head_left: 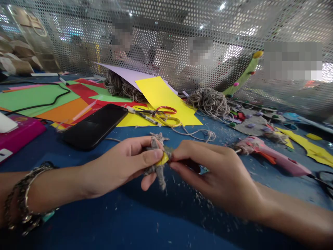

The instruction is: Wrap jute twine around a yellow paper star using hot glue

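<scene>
A small grey yarn figure [160, 177] with a yellow patch on its middle is gripped by my left hand [122, 163], the thumb pressing beside the yellow. My right hand [208, 166] is closed in a pinch at the figure's right side, fingertips touching or almost touching it. Whatever lies between those fingertips is too small to make out. Beyond the hands, scissors [170, 121] with red and yellow handles rest on yellow paper [163, 93] next to a marker pen [147, 117]. A loose strand of grey yarn [197, 133] curls on the blue table behind my right hand.
A black phone [96, 126] and a magenta box [23, 135] are at left, near coloured sheets [33, 99]. A pink glue gun [281, 158] lies at right. Grey yarn bundles [210, 102] sit before a perforated metal screen [166, 38]; people are behind it.
</scene>
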Tool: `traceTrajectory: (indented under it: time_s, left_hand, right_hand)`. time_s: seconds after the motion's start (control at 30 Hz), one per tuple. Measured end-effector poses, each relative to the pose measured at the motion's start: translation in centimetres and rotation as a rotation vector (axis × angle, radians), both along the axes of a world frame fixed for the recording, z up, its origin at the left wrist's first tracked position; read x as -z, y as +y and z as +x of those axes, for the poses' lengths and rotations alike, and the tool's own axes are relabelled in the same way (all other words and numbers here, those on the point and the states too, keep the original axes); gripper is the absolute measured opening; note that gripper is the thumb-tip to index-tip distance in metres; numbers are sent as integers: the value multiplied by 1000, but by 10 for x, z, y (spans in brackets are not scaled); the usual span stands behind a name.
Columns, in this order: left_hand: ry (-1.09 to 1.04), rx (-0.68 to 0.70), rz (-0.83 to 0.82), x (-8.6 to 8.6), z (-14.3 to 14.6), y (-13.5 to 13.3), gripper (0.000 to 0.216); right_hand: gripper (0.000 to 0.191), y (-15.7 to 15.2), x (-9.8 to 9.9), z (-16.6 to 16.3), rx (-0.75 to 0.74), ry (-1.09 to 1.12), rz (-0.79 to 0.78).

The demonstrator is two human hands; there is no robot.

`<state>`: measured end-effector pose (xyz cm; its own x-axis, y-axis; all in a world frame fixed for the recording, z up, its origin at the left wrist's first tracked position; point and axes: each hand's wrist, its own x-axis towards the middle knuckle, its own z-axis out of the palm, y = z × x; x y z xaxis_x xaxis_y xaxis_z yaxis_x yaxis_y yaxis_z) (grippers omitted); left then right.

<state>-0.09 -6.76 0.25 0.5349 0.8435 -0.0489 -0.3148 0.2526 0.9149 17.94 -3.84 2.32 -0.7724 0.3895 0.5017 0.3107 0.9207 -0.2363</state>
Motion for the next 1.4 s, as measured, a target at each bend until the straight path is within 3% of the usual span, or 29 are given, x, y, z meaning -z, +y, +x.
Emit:
traceTrajectory:
  time_s: [0.1,0.2,0.4,0.53,0.7,0.77,0.83,0.93,1.2,1.3,1.4]
  left_hand:
    - [62,78,75,2,-3,0,14]
    - [209,103,119,1,-3,0,15]
    - [464,51,214,0,3,-5,15]
    - [583,-24,236,2,6,-6,17]
    - [606,-84,264,1,6,-5,22]
    - [553,-103,249,1,6,-4,23]
    - [484,-121,216,2,6,-3,22]
    - [345,-131,168,5,5,-3,21]
    - [115,-118,17,0,4,-4,15]
    - [55,-44,30,0,2,-5,14]
    - [131,36,93,0,0,-5,14]
  right_hand:
    - [10,4,-5,0,-30,-35,-331]
    - [13,10,-10,1,-54,-97,-530]
    - [11,10,-12,-2,0,-168,-535]
    - [8,2,-12,-3,60,-177,-296]
    - [26,-8,-10,-2,-32,-187,434]
    - [30,-9,-9,-1,-75,-158,634]
    - [28,-10,-8,0,-92,-132,737]
    - [22,-9,-7,2,-65,-103,774]
    - [12,-5,2,2,25,-63,259]
    - [8,-3,-1,-2,-11,-10,-9]
    - [10,-2,-10,-4,-10,-49,-264]
